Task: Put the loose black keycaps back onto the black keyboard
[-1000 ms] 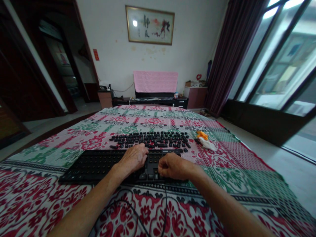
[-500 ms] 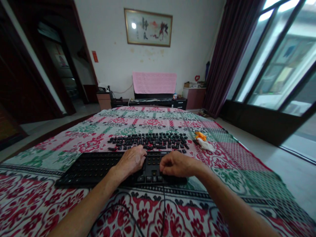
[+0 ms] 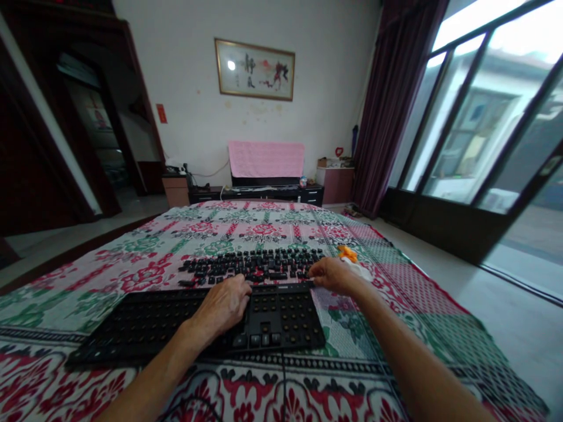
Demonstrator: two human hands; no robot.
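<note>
A black keyboard (image 3: 264,319) lies on the patterned cloth, most of its key positions bare, with a few keys on along its front edge. My left hand (image 3: 229,302) rests on its middle with curled fingers, gripping the board; its fingertips are partly hidden. Behind the board, loose black keycaps (image 3: 246,259) lie in rough rows. My right hand (image 3: 334,274) is at the right end of these rows, thumb and fingers pinched together at the keycaps. What sits in that pinch is too small and covered to tell.
An orange and white item (image 3: 349,255) lies on the patterned cloth (image 3: 264,231) just past my right hand. The keyboard's cable (image 3: 284,387) runs toward me over the cloth. A low cabinet with a pink towel (image 3: 266,158) above it stands by the far wall.
My right hand has moved from the right part of the keyboard out to the loose keycaps, uncovering bare key positions. My left hand stays on the board. The view has tilted up slightly.
</note>
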